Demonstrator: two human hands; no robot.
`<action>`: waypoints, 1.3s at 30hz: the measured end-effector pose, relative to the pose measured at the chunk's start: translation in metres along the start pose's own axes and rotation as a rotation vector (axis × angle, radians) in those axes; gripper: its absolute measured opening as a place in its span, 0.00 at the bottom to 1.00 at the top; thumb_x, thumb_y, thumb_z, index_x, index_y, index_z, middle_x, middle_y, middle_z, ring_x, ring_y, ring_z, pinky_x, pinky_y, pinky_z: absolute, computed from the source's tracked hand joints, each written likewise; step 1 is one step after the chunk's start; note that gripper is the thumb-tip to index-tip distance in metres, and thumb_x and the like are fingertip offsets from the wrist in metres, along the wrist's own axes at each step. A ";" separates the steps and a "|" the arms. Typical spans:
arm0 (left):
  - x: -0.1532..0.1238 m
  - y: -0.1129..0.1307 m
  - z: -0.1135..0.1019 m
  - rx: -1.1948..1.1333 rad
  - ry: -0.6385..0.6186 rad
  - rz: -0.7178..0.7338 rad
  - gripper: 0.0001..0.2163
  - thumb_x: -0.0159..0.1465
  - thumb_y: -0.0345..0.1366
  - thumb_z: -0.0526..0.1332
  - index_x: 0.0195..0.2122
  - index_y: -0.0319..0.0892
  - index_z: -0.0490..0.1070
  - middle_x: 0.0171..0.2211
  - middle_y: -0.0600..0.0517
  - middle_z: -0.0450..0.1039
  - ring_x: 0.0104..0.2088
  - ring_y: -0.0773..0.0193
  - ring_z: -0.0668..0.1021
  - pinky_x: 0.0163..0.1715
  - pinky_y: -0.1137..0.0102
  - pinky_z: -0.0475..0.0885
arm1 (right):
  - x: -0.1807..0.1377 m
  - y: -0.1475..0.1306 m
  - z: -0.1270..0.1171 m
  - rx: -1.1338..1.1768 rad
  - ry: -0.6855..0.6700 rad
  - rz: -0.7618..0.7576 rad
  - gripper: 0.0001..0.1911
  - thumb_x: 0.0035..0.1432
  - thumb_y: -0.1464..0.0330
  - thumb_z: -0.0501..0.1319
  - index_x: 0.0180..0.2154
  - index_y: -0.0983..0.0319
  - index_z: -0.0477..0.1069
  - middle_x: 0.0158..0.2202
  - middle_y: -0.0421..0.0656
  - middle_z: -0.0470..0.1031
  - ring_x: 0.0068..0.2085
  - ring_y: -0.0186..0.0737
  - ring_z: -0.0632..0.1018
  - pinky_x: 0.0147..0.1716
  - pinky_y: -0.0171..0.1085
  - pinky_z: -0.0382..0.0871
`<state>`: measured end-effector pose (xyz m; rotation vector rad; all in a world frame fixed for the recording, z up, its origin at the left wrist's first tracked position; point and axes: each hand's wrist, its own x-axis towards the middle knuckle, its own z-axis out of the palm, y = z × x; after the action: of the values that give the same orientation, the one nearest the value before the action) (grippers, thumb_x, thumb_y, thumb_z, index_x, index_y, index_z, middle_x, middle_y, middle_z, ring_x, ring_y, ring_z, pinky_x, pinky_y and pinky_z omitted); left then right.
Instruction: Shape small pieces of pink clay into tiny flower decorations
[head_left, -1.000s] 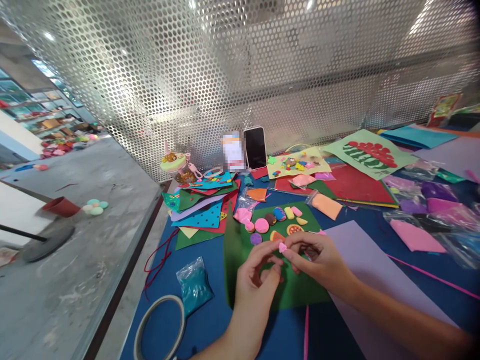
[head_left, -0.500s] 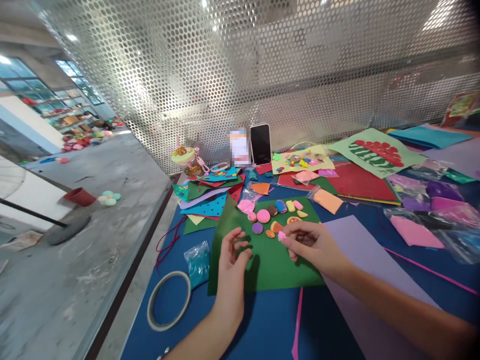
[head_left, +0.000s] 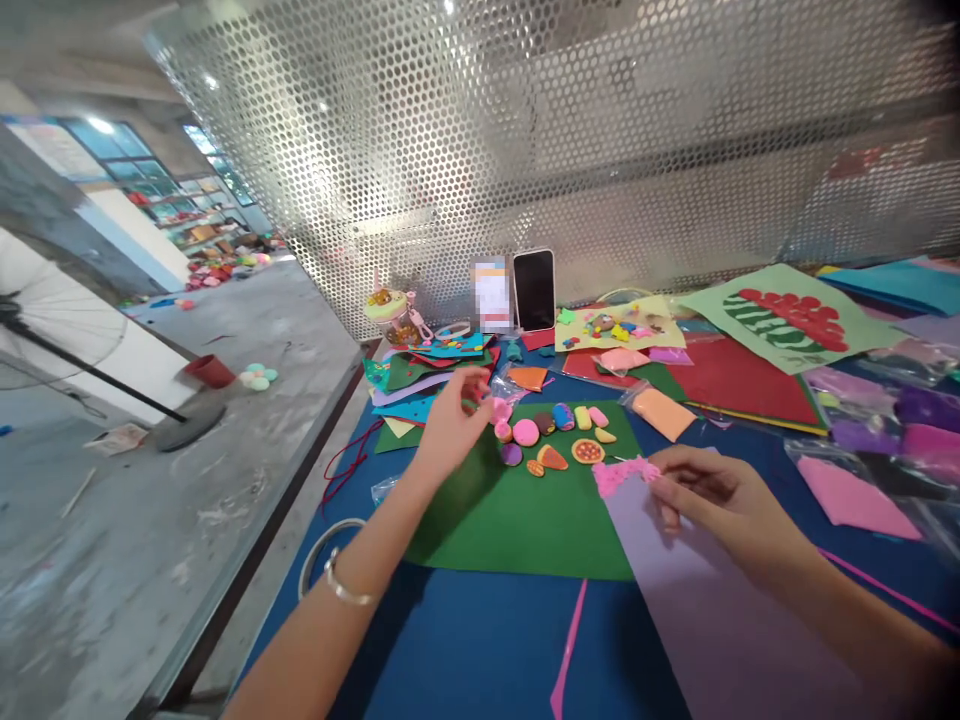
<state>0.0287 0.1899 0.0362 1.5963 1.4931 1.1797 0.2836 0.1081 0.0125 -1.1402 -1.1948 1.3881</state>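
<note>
My right hand [head_left: 694, 490] pinches a lumpy strip of pink modelling clay [head_left: 626, 474] between thumb and fingers. The strip sticks out leftward, above the corner of a lilac sheet. My left hand [head_left: 465, 410] is over the far left of a green sheet [head_left: 517, 525], fingers curled but apart, close beside a pink clay lump [head_left: 501, 409]; whether they touch is unclear. Small clay pieces lie on the green sheet: a pink round [head_left: 526, 432], a purple disc [head_left: 511, 455], an orange wedge [head_left: 553, 457], a pizza-like disc [head_left: 588, 451] and several others.
A lilac sheet [head_left: 697, 600] lies under my right arm. Tape roll [head_left: 311, 560] and red cord [head_left: 349, 465] are at left. Bagged clay [head_left: 855, 490] lies right. A phone [head_left: 534, 290] leans near the perforated metal panel [head_left: 600, 150]; a lidded jar [head_left: 394, 318] stands left of it.
My left hand has moved away from me, up to the pink lump. My right hand has shifted right, and more pink clay now shows at its fingertips. The view has turned slightly left.
</note>
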 end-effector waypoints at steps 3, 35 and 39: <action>0.035 -0.012 -0.001 0.140 -0.011 0.080 0.11 0.51 0.29 0.61 0.37 0.44 0.71 0.33 0.53 0.72 0.35 0.63 0.73 0.41 0.68 0.67 | 0.000 0.001 -0.008 0.032 0.082 -0.001 0.13 0.47 0.58 0.68 0.29 0.60 0.72 0.14 0.35 0.67 0.17 0.32 0.69 0.18 0.32 0.66; -0.056 0.017 0.016 0.063 -0.069 0.503 0.16 0.56 0.27 0.60 0.46 0.47 0.68 0.44 0.47 0.70 0.47 0.57 0.73 0.46 0.64 0.68 | 0.034 0.003 0.054 0.259 0.022 -0.123 0.13 0.47 0.58 0.68 0.29 0.61 0.74 0.45 0.45 0.71 0.30 0.34 0.77 0.35 0.36 0.75; -0.063 0.013 -0.013 0.286 -0.263 0.570 0.16 0.59 0.25 0.55 0.44 0.49 0.73 0.45 0.48 0.72 0.46 0.59 0.74 0.46 0.68 0.68 | 0.029 0.014 0.061 0.244 0.010 -0.091 0.13 0.46 0.58 0.69 0.28 0.61 0.75 0.45 0.46 0.75 0.35 0.38 0.79 0.39 0.38 0.75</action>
<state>0.0255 0.1249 0.0420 2.3759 1.1010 1.0112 0.2186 0.1290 0.0022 -0.9103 -1.0251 1.4131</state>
